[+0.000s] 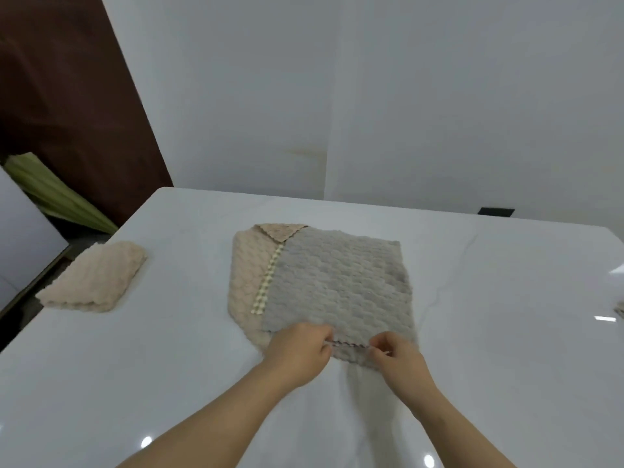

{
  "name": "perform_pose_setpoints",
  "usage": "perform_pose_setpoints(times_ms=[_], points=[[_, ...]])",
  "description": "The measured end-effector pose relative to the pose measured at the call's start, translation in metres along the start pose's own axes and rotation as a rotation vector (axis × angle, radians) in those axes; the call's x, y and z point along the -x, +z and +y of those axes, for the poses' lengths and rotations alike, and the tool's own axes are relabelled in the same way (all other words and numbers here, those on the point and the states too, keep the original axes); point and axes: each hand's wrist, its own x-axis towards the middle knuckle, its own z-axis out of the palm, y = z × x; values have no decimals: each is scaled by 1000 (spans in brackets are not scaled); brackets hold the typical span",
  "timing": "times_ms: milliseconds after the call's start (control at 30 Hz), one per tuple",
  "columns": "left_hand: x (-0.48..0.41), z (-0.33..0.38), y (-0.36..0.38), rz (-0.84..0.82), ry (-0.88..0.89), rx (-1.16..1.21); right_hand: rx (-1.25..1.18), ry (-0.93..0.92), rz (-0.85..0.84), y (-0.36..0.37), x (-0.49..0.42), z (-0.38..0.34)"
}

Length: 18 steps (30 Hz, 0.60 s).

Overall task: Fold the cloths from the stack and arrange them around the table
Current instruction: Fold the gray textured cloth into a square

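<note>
A grey, fluffy, square cloth with a scale-like texture is seen spread flat in the middle of the frame, on a glossy white table. It is laid over a beige cloth of the same texture, which shows along the left side and at the upper left corner, where one tip is turned over. A pale checked ribbon loop lies along the boundary between the two.

At the near edge of the grey cloth, a thin striped ribbon loop is stretched between both hands. Its left end is pinched by the curled thumb and forefinger of the left hand, its right end by those of the right hand (the other fingers are tucked in).

A folded beige cloth rests at the left of the frame, near the table's edge, well apart from the stack.
</note>
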Motion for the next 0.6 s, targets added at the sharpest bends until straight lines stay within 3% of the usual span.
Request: perform_pose_setpoints(times_ms=[167,367,600], points=[[-21,-51,1,239,168,-59,79,23,117,32,-9,-20],[-33,-87,26,184,228,-75,378,-96,239,59,-25,-17],[-39,-111,57,489,356,34,432,-267,379,75,-41,22]])
